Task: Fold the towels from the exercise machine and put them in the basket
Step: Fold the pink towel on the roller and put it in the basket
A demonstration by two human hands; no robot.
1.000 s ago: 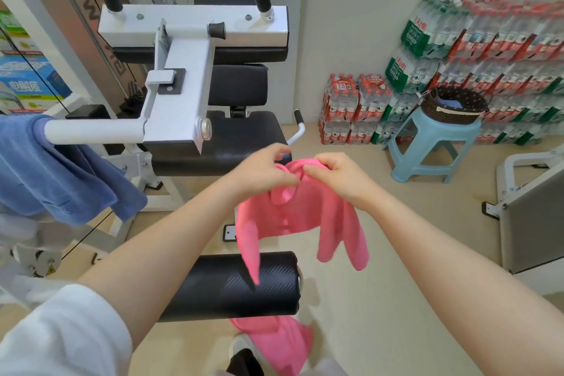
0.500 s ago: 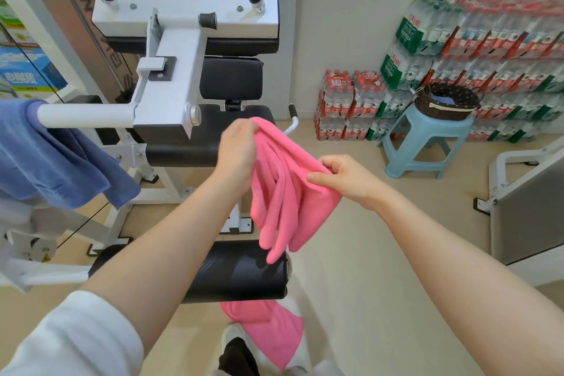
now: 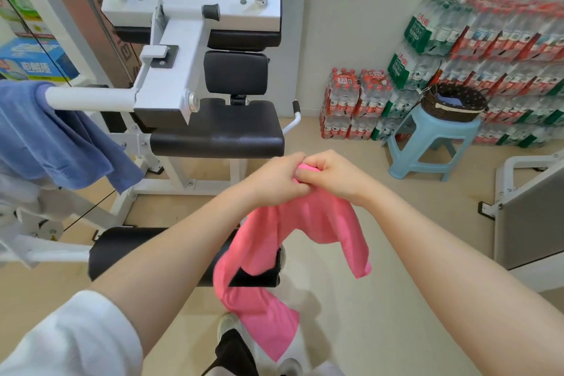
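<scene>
Presently, left hand [image 3: 274,180] and right hand [image 3: 332,175] pinch the pink towel [image 3: 308,223] together at centre frame; cloth judged light, limp; best held by corners.

Open floor [image 3: 351,159] runs from my hands toward the stool [image 3: 433,143] with the basket [image 3: 454,102]. Machine seat [image 3: 216,137] and roller pad [image 3: 146,253] crowd my left; a grey panel [image 3: 531,217] stands at my right.

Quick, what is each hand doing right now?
Left hand: closed, gripping the pink towel at its top.
Right hand: closed, gripping the same pink towel beside the left.
</scene>
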